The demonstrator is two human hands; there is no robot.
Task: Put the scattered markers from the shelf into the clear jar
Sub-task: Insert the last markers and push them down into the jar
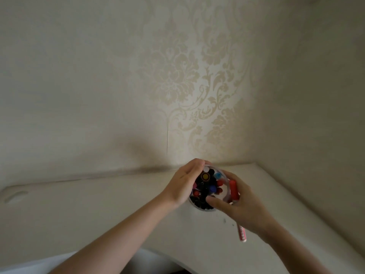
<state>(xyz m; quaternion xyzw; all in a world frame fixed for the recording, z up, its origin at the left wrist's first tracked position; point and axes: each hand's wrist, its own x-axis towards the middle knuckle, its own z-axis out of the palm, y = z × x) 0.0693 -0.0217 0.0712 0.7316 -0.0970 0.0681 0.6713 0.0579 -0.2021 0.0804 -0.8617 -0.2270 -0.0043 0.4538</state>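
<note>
Steadying clear jar (209, 186) on shelf (98, 204), left hand (183, 184) cups its side. Right hand (237, 206) grips red marker (234, 191) at rim. Jar nearly full; no other loose markers visible; task near end.

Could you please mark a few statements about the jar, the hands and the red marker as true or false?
1. The left hand is on the jar. True.
2. The jar is empty. False: it is packed with markers, caps up.
3. The right hand holds a red marker. True.
4. The red marker is already inside the jar. False: it lies against the outside of the jar's right side, its lower end sticking out below the hand.
5. The jar stands on the floor. False: it stands on the pale shelf near the wall corner.
</note>
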